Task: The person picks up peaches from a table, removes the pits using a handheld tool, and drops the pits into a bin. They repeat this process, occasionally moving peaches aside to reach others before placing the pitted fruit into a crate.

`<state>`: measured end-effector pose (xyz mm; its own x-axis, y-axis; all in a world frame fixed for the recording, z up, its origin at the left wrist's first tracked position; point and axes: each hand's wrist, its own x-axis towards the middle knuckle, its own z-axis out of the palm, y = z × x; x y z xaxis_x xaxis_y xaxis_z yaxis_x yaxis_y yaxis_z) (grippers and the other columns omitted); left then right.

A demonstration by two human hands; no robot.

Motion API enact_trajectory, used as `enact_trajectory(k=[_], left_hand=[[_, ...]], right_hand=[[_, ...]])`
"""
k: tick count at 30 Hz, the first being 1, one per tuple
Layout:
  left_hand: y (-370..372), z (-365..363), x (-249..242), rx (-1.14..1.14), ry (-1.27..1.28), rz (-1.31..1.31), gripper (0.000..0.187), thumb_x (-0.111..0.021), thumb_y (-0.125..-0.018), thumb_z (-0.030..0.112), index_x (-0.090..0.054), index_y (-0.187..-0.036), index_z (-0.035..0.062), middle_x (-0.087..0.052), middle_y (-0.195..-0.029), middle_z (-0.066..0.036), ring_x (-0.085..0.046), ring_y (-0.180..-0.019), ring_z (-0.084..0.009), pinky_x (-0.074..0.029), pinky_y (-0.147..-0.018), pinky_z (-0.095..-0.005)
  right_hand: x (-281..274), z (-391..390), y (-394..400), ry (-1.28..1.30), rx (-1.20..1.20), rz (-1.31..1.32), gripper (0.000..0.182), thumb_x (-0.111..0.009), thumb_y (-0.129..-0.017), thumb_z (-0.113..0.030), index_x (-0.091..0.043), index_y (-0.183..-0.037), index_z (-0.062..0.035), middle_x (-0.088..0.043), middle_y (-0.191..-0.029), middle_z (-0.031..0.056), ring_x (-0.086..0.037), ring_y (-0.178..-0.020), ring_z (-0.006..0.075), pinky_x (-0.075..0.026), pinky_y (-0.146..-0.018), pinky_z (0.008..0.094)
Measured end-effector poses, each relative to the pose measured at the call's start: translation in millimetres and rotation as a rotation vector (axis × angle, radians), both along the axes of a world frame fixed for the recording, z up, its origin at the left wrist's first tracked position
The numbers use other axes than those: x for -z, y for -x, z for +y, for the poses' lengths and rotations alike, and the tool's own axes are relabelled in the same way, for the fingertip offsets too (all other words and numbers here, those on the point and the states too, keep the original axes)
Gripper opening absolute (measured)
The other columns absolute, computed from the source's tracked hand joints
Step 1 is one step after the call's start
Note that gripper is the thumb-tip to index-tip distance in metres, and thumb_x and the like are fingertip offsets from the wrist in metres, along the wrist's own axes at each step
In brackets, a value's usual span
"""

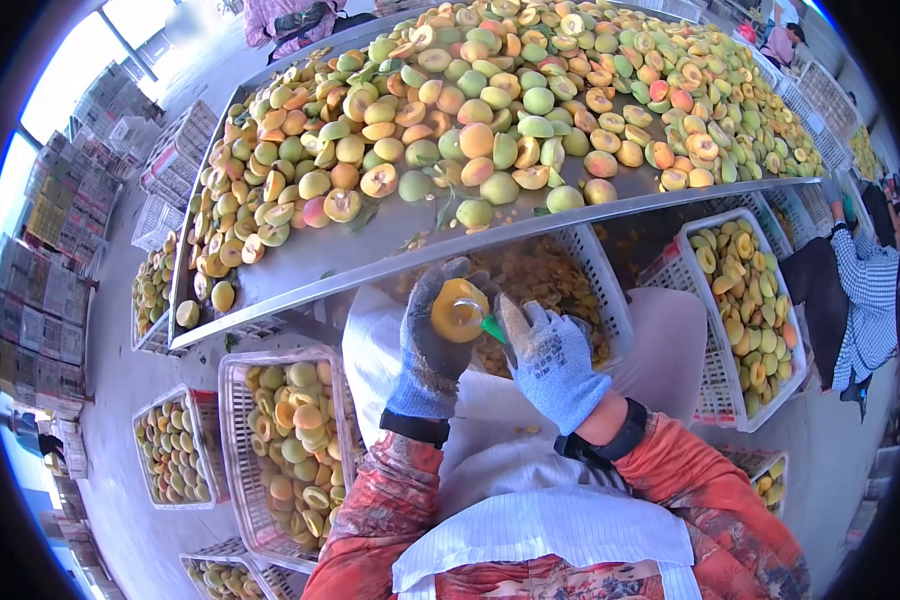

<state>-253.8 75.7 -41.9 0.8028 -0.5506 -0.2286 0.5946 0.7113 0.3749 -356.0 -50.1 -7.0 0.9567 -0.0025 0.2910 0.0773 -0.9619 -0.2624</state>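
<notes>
My left hand (425, 345), in a grey-blue work glove, is closed around a yellow-orange apricot (448, 308) above my lap. My right hand (560, 362), gloved in light blue, grips a green-handled pitting knife (492, 327). Its metal end, which looks like a curved loop, lies against the fruit. Just beyond my hands rises the metal table (370, 255), heaped with whole and halved apricots (475, 140). Under the table edge, a white crate (610, 290) holds brownish scraps or pits, partly hidden by my right hand.
Left of my legs stands a crate of apricots (295, 455), with a smaller crate (178, 448) beside it. Another full crate (740, 310) is on my right. A person in a checked sleeve (868, 300) sits farther right. Stacked crates (50, 280) line the left side.
</notes>
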Motion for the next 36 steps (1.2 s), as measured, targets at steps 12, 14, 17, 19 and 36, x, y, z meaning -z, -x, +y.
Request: enact_trajectory(k=[12,14,17,19,36], left_hand=[[14,-6,-8,-0.057,-0.119,0.037,0.040,-0.053,-0.082,0.031,-0.056,-0.111,0.0041,-0.061,-0.100,-0.014,-0.059,-0.090,-0.0315,-0.050,-0.079,-0.0434],[16,-8,-19,-0.123,-0.144,0.007,0.040,-0.052,-0.083,0.029,-0.055,-0.112,0.0018,-0.060,-0.102,-0.015,-0.060,-0.092,-0.0319,-0.050,-0.081,-0.0443],[18,1,-33,-0.299,-0.407,-0.259,0.041,-0.051,-0.085,0.028,-0.053,-0.114,-0.0009,-0.060,-0.103,-0.017,-0.060,-0.093,-0.0323,-0.050,-0.082,-0.0437],[2,33,-42,-0.368,-0.516,-0.347,0.041,-0.051,-0.086,0.028,-0.053,-0.114,-0.0025,-0.061,-0.102,-0.017,-0.061,-0.091,-0.0312,-0.051,-0.081,-0.0417],[-259,58,-24,0.131,-2.642,-0.872,0.067,-0.068,-0.072,0.041,-0.045,-0.128,0.0138,-0.051,-0.118,-0.018,-0.054,-0.103,-0.0306,-0.044,-0.083,-0.0433]], right_hand=[[-1,15,8,-0.135,-0.150,0.095,0.043,-0.059,-0.075,-0.015,-0.048,-0.114,0.0009,-0.059,-0.084,0.0173,-0.060,-0.066,0.0330,-0.046,-0.056,0.0429],[0,24,12,-0.165,-0.148,0.121,0.040,-0.061,-0.077,-0.018,-0.049,-0.111,0.0003,-0.060,-0.083,0.0171,-0.061,-0.065,0.0327,-0.047,-0.056,0.0423],[2,20,0,-0.377,-0.171,0.116,0.039,-0.064,-0.078,-0.022,-0.051,-0.110,-0.0023,-0.061,-0.081,0.0165,-0.062,-0.066,0.0311,-0.048,-0.057,0.0382],[-7,1,-11,-0.581,-0.144,0.123,0.041,-0.066,-0.077,-0.023,-0.052,-0.111,-0.0044,-0.062,-0.082,0.0176,-0.062,-0.069,0.0333,-0.049,-0.059,0.0393],[40,-108,-17,-0.449,0.151,0.389,0.044,-0.071,-0.071,-0.022,-0.047,-0.104,-0.0049,-0.062,-0.081,0.0169,-0.061,-0.070,0.0362,-0.048,-0.060,0.0419]])
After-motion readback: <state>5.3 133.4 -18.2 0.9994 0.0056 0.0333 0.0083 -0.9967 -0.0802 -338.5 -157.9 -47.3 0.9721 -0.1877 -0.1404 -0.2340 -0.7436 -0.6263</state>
